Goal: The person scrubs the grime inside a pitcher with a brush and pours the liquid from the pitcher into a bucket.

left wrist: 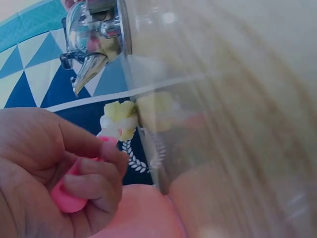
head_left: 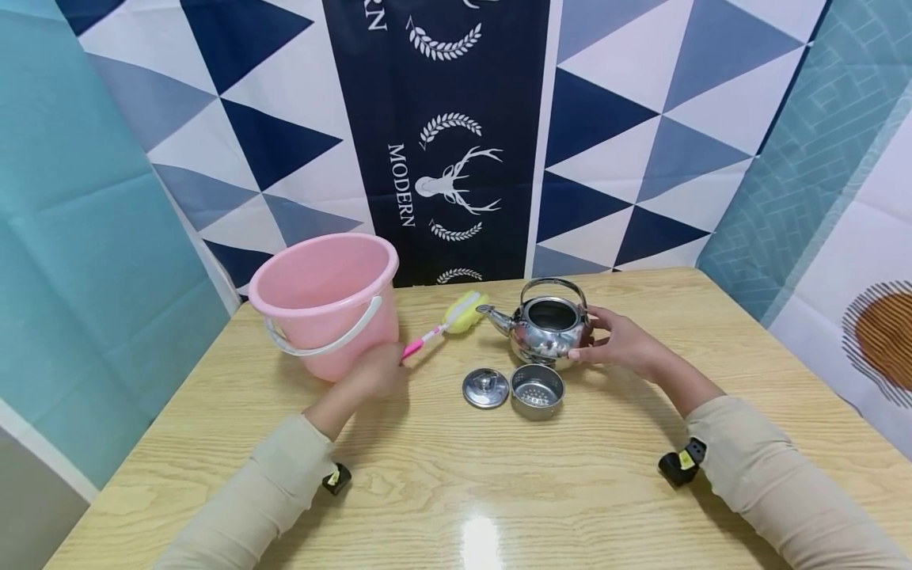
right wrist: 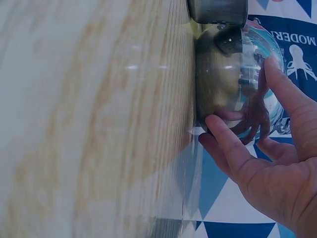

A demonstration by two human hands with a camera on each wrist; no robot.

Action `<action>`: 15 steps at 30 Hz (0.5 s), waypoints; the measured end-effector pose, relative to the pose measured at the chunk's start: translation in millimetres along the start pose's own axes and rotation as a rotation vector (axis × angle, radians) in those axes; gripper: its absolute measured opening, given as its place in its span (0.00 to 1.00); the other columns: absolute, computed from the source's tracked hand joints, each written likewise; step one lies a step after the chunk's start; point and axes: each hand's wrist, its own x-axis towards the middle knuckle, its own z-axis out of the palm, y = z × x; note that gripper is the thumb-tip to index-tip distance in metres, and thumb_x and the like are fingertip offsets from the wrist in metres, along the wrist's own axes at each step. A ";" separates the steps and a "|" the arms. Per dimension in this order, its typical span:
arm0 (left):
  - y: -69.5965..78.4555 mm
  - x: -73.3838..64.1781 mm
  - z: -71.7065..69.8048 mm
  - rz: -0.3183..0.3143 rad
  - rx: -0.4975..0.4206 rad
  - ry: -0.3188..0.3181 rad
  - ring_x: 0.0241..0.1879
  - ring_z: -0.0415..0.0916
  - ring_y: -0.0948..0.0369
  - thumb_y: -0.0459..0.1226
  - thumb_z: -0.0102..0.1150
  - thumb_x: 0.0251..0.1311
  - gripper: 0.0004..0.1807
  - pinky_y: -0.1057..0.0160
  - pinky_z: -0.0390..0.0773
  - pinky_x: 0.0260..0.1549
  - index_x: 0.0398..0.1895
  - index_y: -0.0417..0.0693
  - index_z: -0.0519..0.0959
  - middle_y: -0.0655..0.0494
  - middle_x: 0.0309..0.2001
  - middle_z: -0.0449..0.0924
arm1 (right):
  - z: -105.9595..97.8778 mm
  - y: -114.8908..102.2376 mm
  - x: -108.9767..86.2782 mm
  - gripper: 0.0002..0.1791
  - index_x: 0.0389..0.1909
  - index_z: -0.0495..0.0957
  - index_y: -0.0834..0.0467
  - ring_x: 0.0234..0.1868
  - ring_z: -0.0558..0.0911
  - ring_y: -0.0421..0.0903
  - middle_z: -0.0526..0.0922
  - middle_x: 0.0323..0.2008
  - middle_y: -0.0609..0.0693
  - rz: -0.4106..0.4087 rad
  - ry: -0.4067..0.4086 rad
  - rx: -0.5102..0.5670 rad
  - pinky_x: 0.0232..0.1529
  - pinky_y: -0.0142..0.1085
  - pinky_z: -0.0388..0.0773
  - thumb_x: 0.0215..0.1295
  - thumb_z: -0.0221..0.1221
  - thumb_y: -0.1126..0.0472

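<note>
My left hand (head_left: pixel 378 370) grips the pink handle (left wrist: pixel 74 191) of a sponge cleaning brush (head_left: pixel 463 314), its yellow and white head pointing away toward the back of the table. A shiny steel teapot (head_left: pixel 545 336) stands lidless with its handle raised and its spout toward the brush head. Against its right side, my right hand (head_left: pixel 620 344) holds the round body between spread thumb and fingers; the right wrist view shows fingertips (right wrist: pixel 218 124) on the metal. In front of the teapot are its lid (head_left: pixel 486 388) and a perforated strainer cup (head_left: pixel 537 391).
A pink bucket (head_left: pixel 324 305) with a white handle stands at the back left, close beside my left hand. The wooden table (head_left: pixel 427 491) ends at a patterned cloth backdrop (head_left: pixel 456 119). Black wrist cameras (head_left: pixel 682 465) hang under both sleeves.
</note>
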 end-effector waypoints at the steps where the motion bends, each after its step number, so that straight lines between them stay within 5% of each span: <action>1: 0.1 0.6 -1.2 -0.012 0.000 0.009 0.16 0.61 0.60 0.27 0.54 0.58 0.10 0.65 0.62 0.14 0.21 0.44 0.69 0.56 0.18 0.63 | -0.3 0.6 0.0 0.56 0.76 0.45 0.61 0.58 0.73 0.66 0.63 0.64 0.70 0.002 0.002 -0.002 0.61 0.59 0.66 0.55 0.71 0.52; 15: 9.4 -3.0 -13.4 0.006 0.060 0.104 0.19 0.62 0.58 0.33 0.52 0.68 0.12 0.61 0.66 0.19 0.24 0.45 0.70 0.55 0.18 0.63 | 0.0 0.0 -0.6 0.56 0.76 0.45 0.62 0.58 0.72 0.67 0.62 0.65 0.70 0.003 -0.003 0.003 0.60 0.60 0.65 0.56 0.71 0.51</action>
